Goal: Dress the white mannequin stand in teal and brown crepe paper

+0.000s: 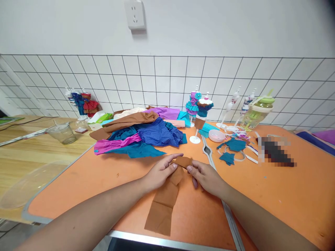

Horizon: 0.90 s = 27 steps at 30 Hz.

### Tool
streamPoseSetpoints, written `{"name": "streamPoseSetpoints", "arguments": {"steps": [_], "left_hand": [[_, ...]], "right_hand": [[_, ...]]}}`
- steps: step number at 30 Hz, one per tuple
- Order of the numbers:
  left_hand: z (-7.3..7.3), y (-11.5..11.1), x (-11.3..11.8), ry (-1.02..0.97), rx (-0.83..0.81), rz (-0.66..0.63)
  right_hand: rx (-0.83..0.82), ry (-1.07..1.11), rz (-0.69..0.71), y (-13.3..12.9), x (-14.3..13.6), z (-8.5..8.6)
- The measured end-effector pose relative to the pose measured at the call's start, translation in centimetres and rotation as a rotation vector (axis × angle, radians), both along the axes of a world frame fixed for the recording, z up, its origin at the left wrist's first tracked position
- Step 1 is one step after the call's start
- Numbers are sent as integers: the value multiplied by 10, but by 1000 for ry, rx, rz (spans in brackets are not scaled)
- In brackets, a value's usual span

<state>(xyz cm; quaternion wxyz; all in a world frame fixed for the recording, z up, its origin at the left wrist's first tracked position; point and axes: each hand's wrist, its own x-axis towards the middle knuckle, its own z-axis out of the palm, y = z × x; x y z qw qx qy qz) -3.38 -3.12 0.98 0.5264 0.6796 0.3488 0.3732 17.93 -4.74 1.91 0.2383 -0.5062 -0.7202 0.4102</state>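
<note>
A long strip of brown crepe paper trails over the orange table toward its front edge, with crosswise creases along it. Its far end is folded over and held up between my two hands. My left hand pinches the folded part from the left, thumb on top. From the right, my right hand grips the same fold between thumb and fingers. Just beyond my hands stands a small white dress form on a round base, dressed in brown and dark blue paper. Behind it is another form with purple and turquoise ruffles.
A heap of coloured crepe paper lies at the back left. To the right are a pink bowl, teal scraps, a tape ring and a green-lidded bottle. A clear plastic cup stands on the wooden table at left.
</note>
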Motion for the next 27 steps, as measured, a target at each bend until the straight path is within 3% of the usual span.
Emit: {"name": "streamPoseSetpoints", "arguments": {"steps": [7,12,18,27], "left_hand": [[-5,-4,1,-221,-166,-126],[-11,-4,5,-279,-217,-134],[-18,2,7,-247,-275,-31],[-9,-1,8,-360,-292,-64]], "right_hand": [[-46,36,-23,0,1,-5],[-44,60,-9,2,-4,-9],[-79,99,-49,11,-7,-26],[-74,99,-72,10,-4,-30]]}}
